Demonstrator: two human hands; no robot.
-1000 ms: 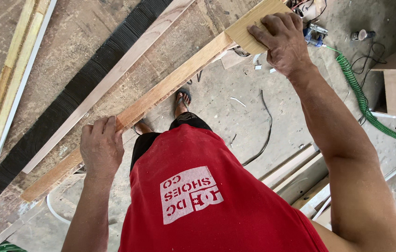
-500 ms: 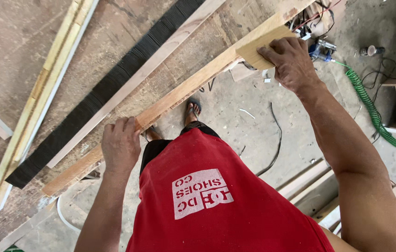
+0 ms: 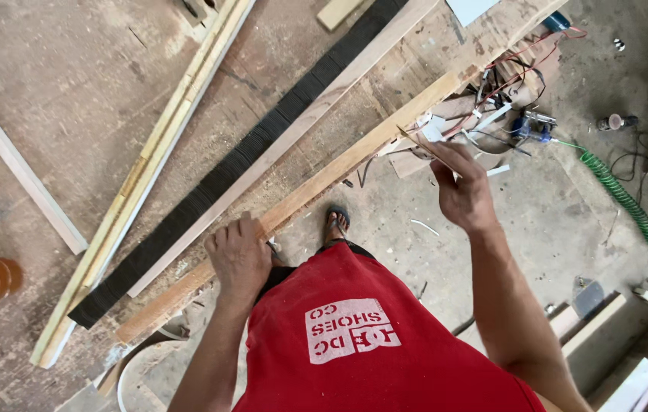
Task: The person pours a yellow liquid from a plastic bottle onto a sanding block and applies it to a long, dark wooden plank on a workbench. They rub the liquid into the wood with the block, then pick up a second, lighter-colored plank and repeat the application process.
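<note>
Right hand (image 3: 463,191) now lifts its grip on a thin sanding sheet (image 3: 423,145) off the long wooden strip (image 3: 324,179) (sanding paused), left hand (image 3: 241,255) presses flat, grasping nothing.

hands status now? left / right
Left hand: palm down on the long wooden strip, pressing, not gripping.
Right hand: lifted, fingers pinching a thin wood piece.
</note>
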